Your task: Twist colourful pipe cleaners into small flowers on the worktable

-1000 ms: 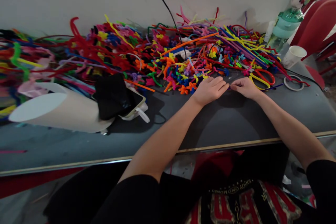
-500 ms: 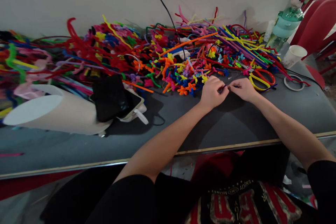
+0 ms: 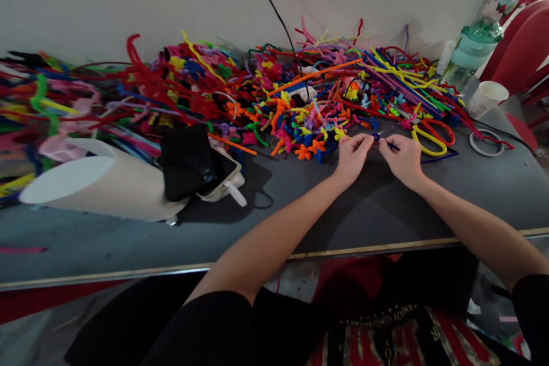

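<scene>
Between my two hands, above the grey table [image 3: 369, 214], is a small dark blue pipe cleaner piece [image 3: 376, 136]. My left hand [image 3: 354, 155] pinches its left side with thumb and forefinger. On the other side my right hand [image 3: 402, 159] is closed on its dark blue end, which shows by the fingers. The exact shape of the piece is too small to tell. Scissors with yellow and red handles [image 3: 430, 151] lie just right of my right hand, with a dark blue strip beneath them. Small pipe cleaner flowers [image 3: 304, 152] lie left of my left hand.
A long heap of coloured pipe cleaners [image 3: 201, 104] lines the wall. At left are a white cylinder [image 3: 128, 183] and a black device [image 3: 189, 163]. A paper cup [image 3: 486, 99], a green bottle [image 3: 474, 48] and a white ring [image 3: 477, 143] stand or lie at right.
My hands have moved slightly apart, showing the dark blue piece between them. The right hand has turned. The whole view has shifted a little, with things appearing further right.
</scene>
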Action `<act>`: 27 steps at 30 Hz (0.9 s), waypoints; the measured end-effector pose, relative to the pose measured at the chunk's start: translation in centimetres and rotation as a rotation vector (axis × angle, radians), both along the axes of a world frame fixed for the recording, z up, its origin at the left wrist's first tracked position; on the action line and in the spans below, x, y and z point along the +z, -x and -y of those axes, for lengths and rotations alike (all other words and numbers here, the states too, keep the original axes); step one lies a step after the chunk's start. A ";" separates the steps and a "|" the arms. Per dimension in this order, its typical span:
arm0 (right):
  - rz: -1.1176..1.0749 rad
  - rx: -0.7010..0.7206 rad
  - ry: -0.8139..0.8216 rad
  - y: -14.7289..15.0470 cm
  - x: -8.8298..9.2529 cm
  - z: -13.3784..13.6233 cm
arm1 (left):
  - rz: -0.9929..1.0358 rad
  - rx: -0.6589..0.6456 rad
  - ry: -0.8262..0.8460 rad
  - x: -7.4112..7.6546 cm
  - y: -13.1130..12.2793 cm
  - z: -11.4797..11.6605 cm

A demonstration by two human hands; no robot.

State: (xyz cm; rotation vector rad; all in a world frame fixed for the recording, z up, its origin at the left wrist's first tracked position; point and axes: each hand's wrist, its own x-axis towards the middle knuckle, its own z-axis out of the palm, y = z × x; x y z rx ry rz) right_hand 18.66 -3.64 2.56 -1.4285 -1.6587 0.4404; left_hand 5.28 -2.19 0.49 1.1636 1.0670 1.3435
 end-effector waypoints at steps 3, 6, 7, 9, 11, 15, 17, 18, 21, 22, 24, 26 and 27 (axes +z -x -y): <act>-0.070 -0.031 0.045 -0.4 0.0 -0.4 | -0.094 -0.006 -0.106 -0.4 0.7 -0.5; -0.058 0.001 0.065 -0.3 -0.2 -0.5 | -0.150 -0.001 -0.139 -0.5 0.9 -0.8; -0.046 0.021 0.065 -0.3 -0.2 -0.5 | -0.166 -0.003 -0.142 -0.5 0.9 -0.8; -0.036 0.057 0.069 -0.2 -0.3 -0.5 | -0.170 -0.009 -0.141 -0.4 0.9 -0.7; -0.043 0.092 0.094 -0.2 -0.4 -0.5 | -0.126 -0.035 -0.121 -0.4 1.0 -0.7; -0.010 0.177 0.157 -0.4 -0.4 -0.9 | 0.009 -0.168 -0.028 -0.5 1.6 -1.1; 0.008 0.218 0.164 -0.6 -0.3 -1.1 | 0.037 -0.219 -0.002 -0.6 1.8 -1.3; 0.010 0.232 0.163 -0.6 -0.3 -1.1 | 0.038 -0.231 0.000 -0.6 1.8 -1.4; 0.011 0.260 0.163 -0.6 -0.2 -1.0 | 0.020 -0.233 -0.020 -0.6 1.8 -1.5; 0.014 0.267 0.161 -0.6 -0.2 -1.0 | 0.015 -0.226 -0.033 -0.6 1.7 -1.5; 0.035 0.280 0.156 -0.6 -0.2 -0.9 | 0.007 -0.209 -0.063 -0.7 1.6 -1.5; 0.088 0.285 0.144 -0.8 -0.3 -0.9 | -0.010 -0.192 -0.085 -0.8 1.4 -1.5; 0.127 0.279 0.135 -0.9 -0.3 -0.9 | -0.024 -0.176 -0.089 -0.9 1.3 -1.5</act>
